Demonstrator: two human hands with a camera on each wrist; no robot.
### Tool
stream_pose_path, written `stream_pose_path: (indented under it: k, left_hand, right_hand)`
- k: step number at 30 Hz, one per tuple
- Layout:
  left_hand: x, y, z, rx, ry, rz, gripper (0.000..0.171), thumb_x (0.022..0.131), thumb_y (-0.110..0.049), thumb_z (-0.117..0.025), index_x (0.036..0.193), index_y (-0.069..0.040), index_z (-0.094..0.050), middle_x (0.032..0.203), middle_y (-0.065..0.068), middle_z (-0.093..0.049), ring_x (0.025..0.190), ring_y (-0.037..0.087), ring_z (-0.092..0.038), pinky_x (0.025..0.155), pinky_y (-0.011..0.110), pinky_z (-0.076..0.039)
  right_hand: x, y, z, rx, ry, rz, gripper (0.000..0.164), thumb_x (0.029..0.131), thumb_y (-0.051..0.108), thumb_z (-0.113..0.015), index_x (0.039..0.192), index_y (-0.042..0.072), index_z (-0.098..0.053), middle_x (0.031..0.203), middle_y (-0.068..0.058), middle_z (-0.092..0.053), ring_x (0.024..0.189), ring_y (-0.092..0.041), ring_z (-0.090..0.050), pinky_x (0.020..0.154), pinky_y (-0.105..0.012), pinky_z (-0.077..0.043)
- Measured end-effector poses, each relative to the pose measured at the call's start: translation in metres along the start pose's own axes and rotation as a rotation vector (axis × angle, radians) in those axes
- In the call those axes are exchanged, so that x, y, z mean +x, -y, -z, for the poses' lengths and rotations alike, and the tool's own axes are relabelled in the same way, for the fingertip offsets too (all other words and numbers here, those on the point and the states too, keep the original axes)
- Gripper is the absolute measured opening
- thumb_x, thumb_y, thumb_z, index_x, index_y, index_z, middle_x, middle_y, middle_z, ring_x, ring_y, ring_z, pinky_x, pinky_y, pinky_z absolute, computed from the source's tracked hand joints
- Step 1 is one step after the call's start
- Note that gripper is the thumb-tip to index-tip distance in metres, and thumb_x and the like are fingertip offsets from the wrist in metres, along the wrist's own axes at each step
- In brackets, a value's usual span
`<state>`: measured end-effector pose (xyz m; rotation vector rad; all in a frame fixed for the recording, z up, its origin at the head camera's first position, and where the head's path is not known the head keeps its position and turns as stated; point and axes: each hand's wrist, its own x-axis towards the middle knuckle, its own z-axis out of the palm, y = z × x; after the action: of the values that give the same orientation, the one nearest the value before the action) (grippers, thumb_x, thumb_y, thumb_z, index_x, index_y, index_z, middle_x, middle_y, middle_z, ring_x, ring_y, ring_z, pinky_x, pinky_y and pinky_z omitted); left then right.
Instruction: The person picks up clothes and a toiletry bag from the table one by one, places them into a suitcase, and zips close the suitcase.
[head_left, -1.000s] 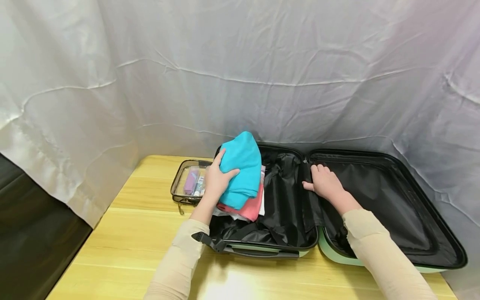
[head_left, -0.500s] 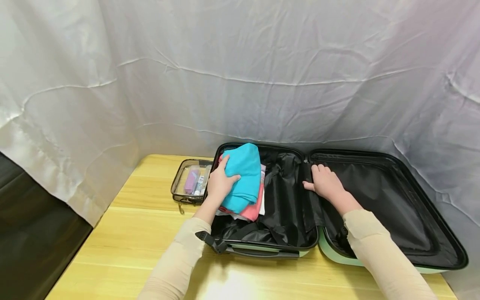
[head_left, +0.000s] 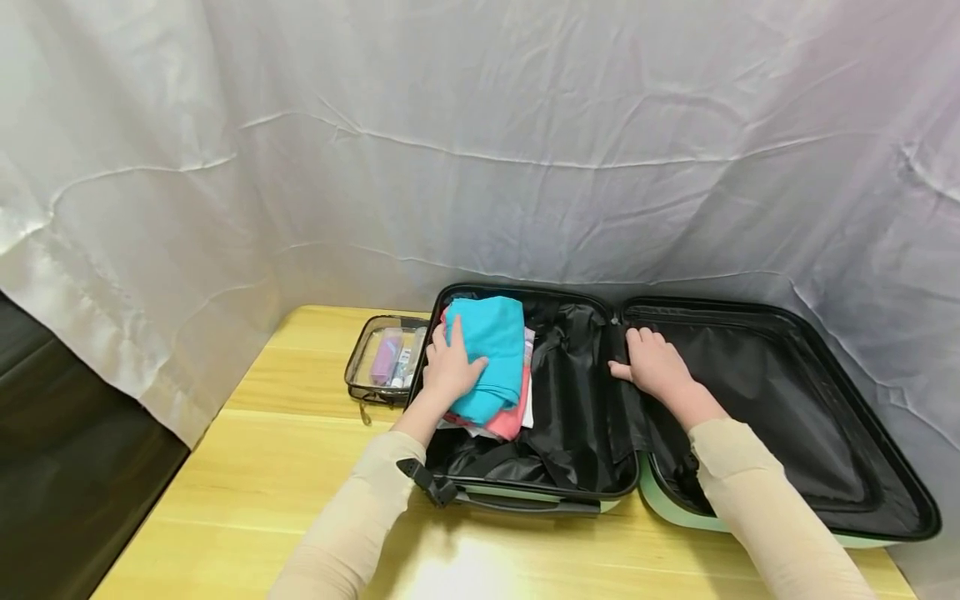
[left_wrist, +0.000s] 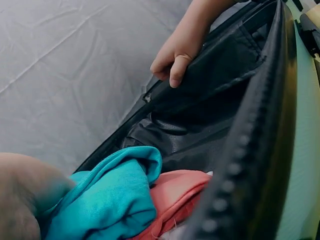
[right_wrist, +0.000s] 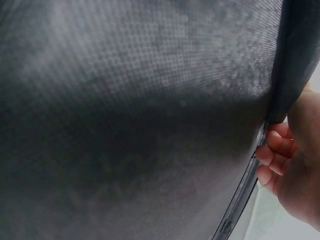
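Observation:
A folded turquoise cloth (head_left: 491,354) lies on top of a coral-pink folded garment (head_left: 512,421) inside the left half of an open suitcase (head_left: 577,400). With fingers spread, my left hand (head_left: 450,365) rests on the turquoise cloth's left side; it shows blurred at the corner of the left wrist view. At the hinge between the two halves, my right hand (head_left: 654,362) grips the edge of a black divider flap (head_left: 621,400). Its fingertips (right_wrist: 267,172) curl in at the flap's edge in the right wrist view. White fabric shows beneath the pink garment.
To the left of the suitcase sits a clear zip pouch (head_left: 362,354) with small toiletries. The suitcase's other half (head_left: 780,417), lined in black, lies open on the right. A wooden table (head_left: 247,492) carries everything, with a grey curtain (head_left: 480,167) behind.
My left hand has brought the turquoise cloth down onto the pink garment and loosened its hold, fingers spreading over it. The right hand stays at the divider flap.

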<state>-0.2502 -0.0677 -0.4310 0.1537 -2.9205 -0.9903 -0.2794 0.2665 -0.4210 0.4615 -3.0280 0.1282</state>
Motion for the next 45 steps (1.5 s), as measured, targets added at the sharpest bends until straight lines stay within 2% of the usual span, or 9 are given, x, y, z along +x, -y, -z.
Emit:
stream_pose_path:
  k: [3, 5, 10, 14, 19, 27, 36, 45]
  left_hand:
    - [-0.001, -0.003, -0.001, 0.093, 0.047, -0.043, 0.093, 0.092, -0.048, -0.061, 0.158, -0.016, -0.003, 0.165, 0.013, 0.005, 0.152, 0.037, -0.005, 0.110, 0.062, -0.032]
    - [-0.002, -0.004, -0.001, 0.158, 0.069, -0.084, 0.095, 0.092, -0.052, -0.058, 0.158, -0.011, -0.002, 0.165, 0.013, 0.010, 0.153, 0.033, 0.006, 0.116, 0.060, -0.025]
    - [-0.004, -0.006, -0.004, 0.329, 0.153, -0.161, 0.094, 0.094, -0.064, -0.045, 0.158, -0.010, -0.002, 0.165, 0.010, 0.010, 0.153, 0.029, 0.012, 0.122, 0.057, -0.008]
    - [-0.004, -0.006, -0.007, 0.400, 0.250, -0.170, 0.090, 0.094, -0.069, -0.035, 0.158, -0.016, -0.001, 0.165, 0.007, 0.010, 0.153, 0.029, 0.013, 0.122, 0.057, -0.003]
    - [-0.002, -0.008, -0.004, 0.380, 0.332, -0.144, 0.087, 0.094, -0.069, -0.034, 0.158, -0.020, 0.000, 0.165, 0.008, 0.012, 0.152, 0.029, 0.014, 0.122, 0.057, -0.004]
    - [-0.002, -0.006, -0.003, 0.387, 0.386, -0.119, 0.088, 0.094, -0.069, -0.034, 0.158, -0.022, 0.003, 0.165, 0.008, 0.014, 0.152, 0.029, 0.014, 0.122, 0.058, -0.005]
    - [-0.005, -0.002, 0.001, 0.385, 0.374, -0.119, 0.087, 0.094, -0.070, -0.034, 0.158, -0.023, 0.001, 0.165, 0.007, 0.013, 0.152, 0.030, 0.014, 0.121, 0.060, -0.004]
    - [-0.010, -0.004, 0.019, 0.236, 0.333, -0.164, 0.079, 0.094, -0.066, -0.039, 0.157, -0.023, -0.020, 0.165, 0.013, -0.002, 0.152, 0.036, 0.011, 0.120, 0.063, -0.004]
  right_hand:
    - [0.000, -0.001, 0.000, -0.001, -0.004, -0.002, 0.048, 0.092, 0.038, -0.064, 0.104, -0.007, -0.049, 0.098, -0.026, -0.052, 0.084, -0.041, -0.053, 0.067, -0.053, -0.045]
    - [0.000, -0.002, 0.000, -0.004, -0.008, -0.001, 0.048, 0.092, 0.038, -0.064, 0.103, -0.007, -0.049, 0.097, -0.026, -0.052, 0.083, -0.041, -0.053, 0.067, -0.053, -0.045]
    - [-0.001, -0.004, 0.000, -0.007, -0.018, 0.003, 0.047, 0.092, 0.037, -0.064, 0.102, -0.007, -0.049, 0.097, -0.026, -0.053, 0.082, -0.041, -0.054, 0.067, -0.053, -0.046]
    - [-0.003, -0.004, 0.001, -0.001, -0.017, 0.000, 0.048, 0.092, 0.037, -0.064, 0.103, -0.007, -0.049, 0.098, -0.027, -0.053, 0.084, -0.042, -0.054, 0.068, -0.054, -0.046]
    - [-0.002, -0.004, 0.004, 0.001, -0.025, 0.001, 0.049, 0.092, 0.036, -0.064, 0.104, -0.008, -0.049, 0.098, -0.028, -0.053, 0.085, -0.043, -0.054, 0.068, -0.054, -0.046]
    - [-0.001, -0.003, 0.001, 0.002, -0.023, 0.003, 0.047, 0.091, 0.037, -0.066, 0.102, -0.007, -0.050, 0.095, -0.025, -0.053, 0.081, -0.040, -0.054, 0.066, -0.052, -0.046]
    - [-0.001, 0.001, 0.000, 0.002, -0.017, 0.007, 0.048, 0.091, 0.036, -0.067, 0.104, -0.007, -0.050, 0.094, -0.025, -0.053, 0.081, -0.040, -0.054, 0.066, -0.051, -0.046]
    - [0.000, 0.001, -0.001, -0.013, -0.025, 0.014, 0.050, 0.091, 0.038, -0.066, 0.105, -0.007, -0.051, 0.095, -0.025, -0.054, 0.082, -0.040, -0.055, 0.066, -0.051, -0.048]
